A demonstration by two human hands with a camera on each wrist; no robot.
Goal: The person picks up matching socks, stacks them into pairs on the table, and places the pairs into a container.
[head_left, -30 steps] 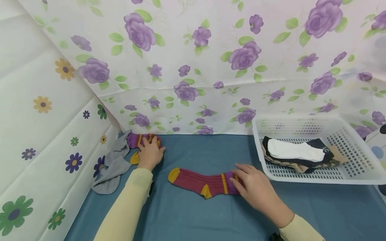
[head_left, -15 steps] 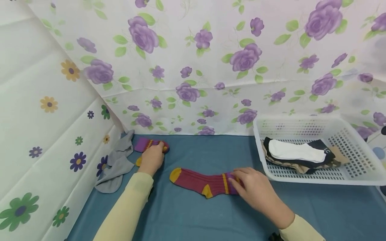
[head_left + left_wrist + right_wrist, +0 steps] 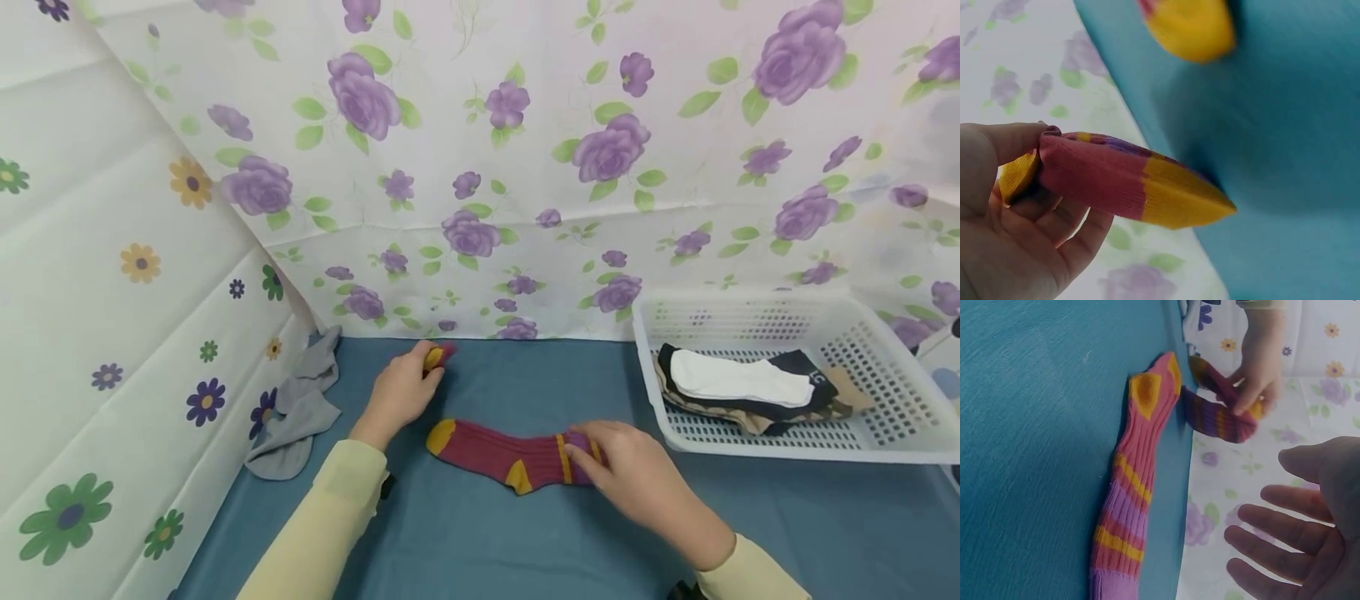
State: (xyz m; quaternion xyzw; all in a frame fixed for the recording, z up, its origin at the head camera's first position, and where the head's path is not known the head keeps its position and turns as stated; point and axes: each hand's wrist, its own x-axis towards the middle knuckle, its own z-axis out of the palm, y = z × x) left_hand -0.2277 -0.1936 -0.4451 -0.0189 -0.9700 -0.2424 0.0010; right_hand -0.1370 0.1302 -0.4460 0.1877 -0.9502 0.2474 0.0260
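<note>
My left hand [image 3: 401,387] pinches a maroon, yellow and purple striped sock [image 3: 1094,178] between thumb and fingers, and in the right wrist view that sock hangs bent, off the cloth. Its match, a maroon sock [image 3: 487,450] with yellow toe and heel and a purple striped cuff, lies flat on the blue cloth, toe to the left. Over its cuff is my right hand [image 3: 637,471], which hides the end of the cuff in the head view. The right wrist view shows the right fingers [image 3: 1279,525] spread and relaxed, with nothing in them.
Grey socks [image 3: 296,417] lie crumpled by the left wall. A white perforated basket [image 3: 795,450] stands at the right, with white socks [image 3: 738,377] on top of black and tan ones. Flowered sheeting [image 3: 465,167] rises along the back and left edges of the blue cloth.
My left hand has picked up the second striped sock from beside the grey socks and moved right with it. The right hand and the flat sock have stayed nearly still.
</note>
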